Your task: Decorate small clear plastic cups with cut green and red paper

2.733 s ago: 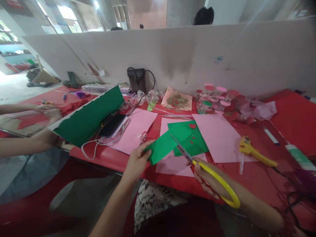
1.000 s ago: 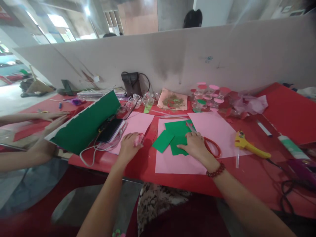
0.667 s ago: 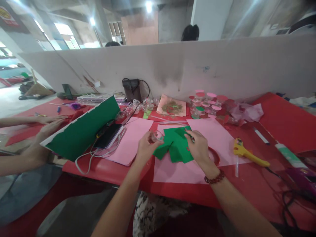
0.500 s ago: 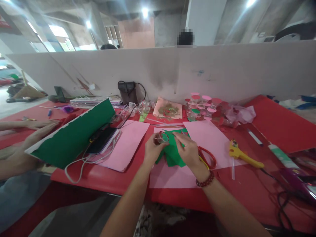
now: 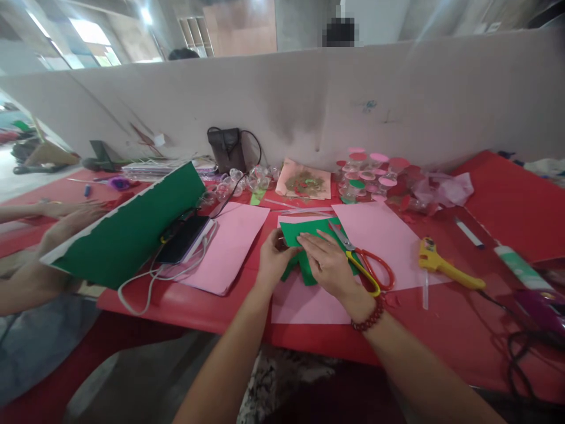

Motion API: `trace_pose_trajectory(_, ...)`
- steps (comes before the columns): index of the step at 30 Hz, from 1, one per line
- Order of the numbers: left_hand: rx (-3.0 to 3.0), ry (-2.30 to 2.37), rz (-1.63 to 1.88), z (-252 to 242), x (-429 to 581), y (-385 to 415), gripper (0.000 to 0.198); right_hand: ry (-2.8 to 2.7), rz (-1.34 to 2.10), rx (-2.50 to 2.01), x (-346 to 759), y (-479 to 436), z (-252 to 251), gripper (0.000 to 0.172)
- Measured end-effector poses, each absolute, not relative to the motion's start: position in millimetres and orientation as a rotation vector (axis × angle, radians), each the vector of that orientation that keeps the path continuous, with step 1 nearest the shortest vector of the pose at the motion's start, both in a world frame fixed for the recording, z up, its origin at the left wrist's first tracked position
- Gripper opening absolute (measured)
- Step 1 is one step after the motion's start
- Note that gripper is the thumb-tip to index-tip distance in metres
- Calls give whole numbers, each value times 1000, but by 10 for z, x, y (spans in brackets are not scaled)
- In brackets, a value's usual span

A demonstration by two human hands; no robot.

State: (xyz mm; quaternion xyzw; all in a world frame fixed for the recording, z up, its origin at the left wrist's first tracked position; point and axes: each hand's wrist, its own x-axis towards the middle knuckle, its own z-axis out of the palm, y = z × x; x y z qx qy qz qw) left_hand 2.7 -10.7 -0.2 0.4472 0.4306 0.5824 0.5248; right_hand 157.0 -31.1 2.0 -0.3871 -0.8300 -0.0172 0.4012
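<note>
My left hand [image 5: 276,259] is curled around a small clear plastic cup, now mostly hidden by my fingers and a green sheet [image 5: 309,227]. This sheet is cut unevenly and lies over the cup's mouth. My right hand [image 5: 326,259], a beaded bracelet at its wrist, has its fingers stretched out flat on the green sheet close to the cup. Scissors with red and yellow handles [image 5: 384,268] rest just right of that hand, blades partly open. Pink paper [image 5: 309,306] lies beneath.
Beyond my hands are clear cups with coloured discs [image 5: 378,171] and a scrap-covered sheet [image 5: 304,179]. To the right are a yellow glue gun [image 5: 450,272] and a marker [image 5: 469,232]. A phone [image 5: 183,240], a cable and a co-worker's hands [image 5: 66,229] with green board [image 5: 141,227] are left.
The green sheet has come up over the cup, covering its visible rim. My right hand has gone from bent fingers to lying flat on the sheet. The view has tilted down.
</note>
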Motion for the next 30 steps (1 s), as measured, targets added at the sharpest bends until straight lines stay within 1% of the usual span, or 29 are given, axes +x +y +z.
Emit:
trace_pose_trajectory(4,1001,988,1405,-23,-11,-110,51,-2144,-77,-1051,1567,-342,34,45)
trace_pose_trajectory(13,925,893,1378,-80,-91,-82,52,-2166,-65,-1074,1572,-374,25,50)
trace_pose_trajectory(14,916,878,1364,-73,-93,-85,51,-2136,-41,-1070,1576,-377,32,52)
trace_pose_trajectory(18,854,797,1239,-29,-115,-116,34,-1949,153,-1049,1613,-380,62,55)
trace_pose_trajectory(21,802,719,1142,-14,-137,-144,35,-1855,311,-1017,1636,-370,66,51)
trace_pose_trajectory(24,771,670,1048,-16,-147,-171,38,-1815,386,-977,1640,-356,65,48)
trace_pose_trajectory(28,782,667,945,-20,-133,-199,42,-1782,462,-935,1638,-352,86,32)
trace_pose_trajectory(30,795,678,923,-18,-122,-204,45,-1759,527,-920,1638,-358,90,30)
